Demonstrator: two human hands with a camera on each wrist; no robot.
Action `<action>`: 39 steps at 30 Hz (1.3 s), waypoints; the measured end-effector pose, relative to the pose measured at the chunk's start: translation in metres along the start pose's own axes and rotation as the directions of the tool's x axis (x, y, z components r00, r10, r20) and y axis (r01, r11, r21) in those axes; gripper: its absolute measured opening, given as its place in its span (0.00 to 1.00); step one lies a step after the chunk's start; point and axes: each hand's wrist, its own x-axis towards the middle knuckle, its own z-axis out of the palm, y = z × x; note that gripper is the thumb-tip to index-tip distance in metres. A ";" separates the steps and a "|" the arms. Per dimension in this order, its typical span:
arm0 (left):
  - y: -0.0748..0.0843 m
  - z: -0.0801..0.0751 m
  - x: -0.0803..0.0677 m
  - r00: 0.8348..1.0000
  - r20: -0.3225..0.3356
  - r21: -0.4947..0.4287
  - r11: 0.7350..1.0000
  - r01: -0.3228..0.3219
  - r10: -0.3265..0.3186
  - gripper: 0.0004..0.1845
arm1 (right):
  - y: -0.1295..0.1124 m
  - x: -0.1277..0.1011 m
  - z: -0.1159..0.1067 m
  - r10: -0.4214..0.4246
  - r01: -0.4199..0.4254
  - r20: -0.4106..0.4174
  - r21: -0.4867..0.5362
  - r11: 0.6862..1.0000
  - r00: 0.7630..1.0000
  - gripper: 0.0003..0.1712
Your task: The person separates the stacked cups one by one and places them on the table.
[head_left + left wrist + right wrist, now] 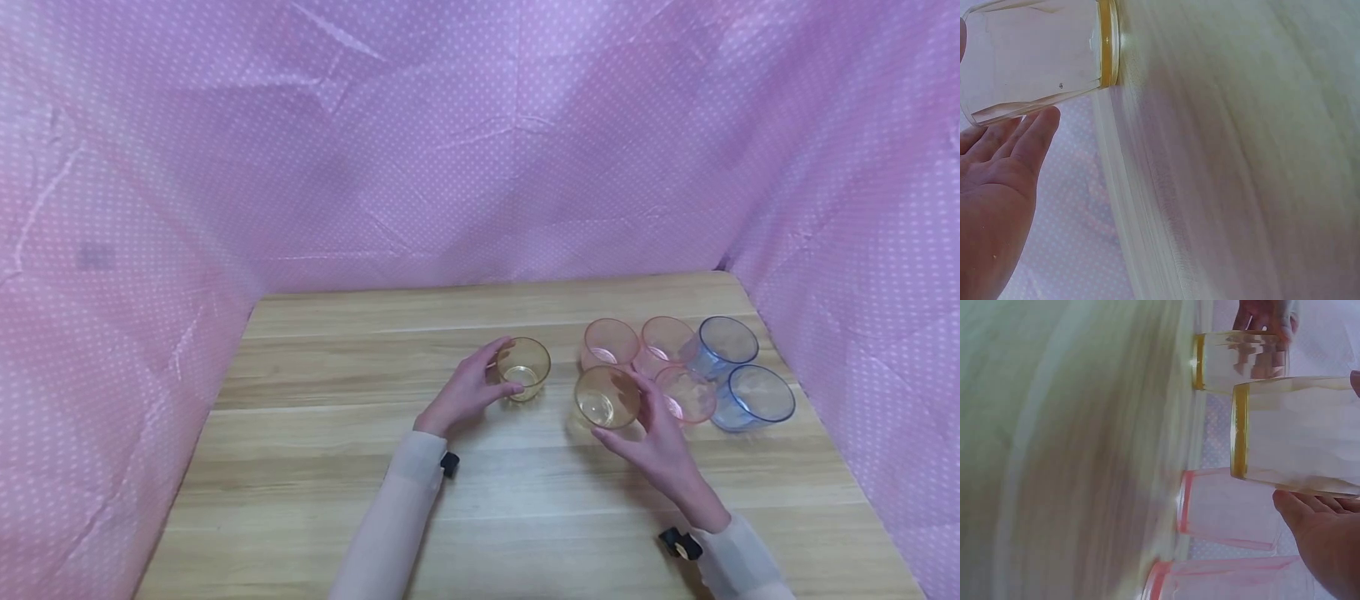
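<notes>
- A pale wooden table (337,467) with lengthwise plank grain and a rounded far right corner fills the lower half of the head view.
- Pink cloth (480,142) with small white dots hangs behind and on both sides of it, creased and wrinkled.
- The light is soft and even, with faint shadows on the wood.

This looks like a small staged recording booth, not a lived-in room: a light wooden worktop (360,467) is walled in on three sides by creased pink white-dotted cloth (480,142), with only a cluster of coloured see-through plastic cups (678,371) laid out.
</notes>
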 end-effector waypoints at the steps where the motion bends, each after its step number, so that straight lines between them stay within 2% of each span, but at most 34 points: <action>1: 0.000 0.000 0.000 1.000 -0.001 0.001 1.000 0.000 0.000 0.44 | 0.001 -0.001 -0.001 0.008 -0.008 0.000 -0.009 1.000 1.000 0.55; 7: 0.000 0.000 0.000 1.000 0.000 -0.009 1.000 0.010 -0.010 0.44 | 0.005 -0.005 -0.003 0.050 -0.048 0.022 -0.067 0.997 0.999 0.60; 15: 0.000 0.000 0.000 1.000 0.005 -0.014 1.000 0.025 -0.025 0.44 | 0.008 -0.006 -0.005 0.086 -0.079 0.032 -0.192 0.978 0.996 0.53; 28: 0.000 0.000 -0.001 1.000 0.011 -0.026 0.999 0.021 -0.020 0.44 | 0.015 -0.007 -0.008 0.066 -0.055 0.050 -0.199 0.978 0.997 0.52; 39: 0.002 0.000 0.000 1.000 -0.003 -0.011 1.000 0.020 -0.020 0.44 | 0.014 -0.008 -0.011 0.060 -0.044 0.052 -0.266 0.963 0.997 0.53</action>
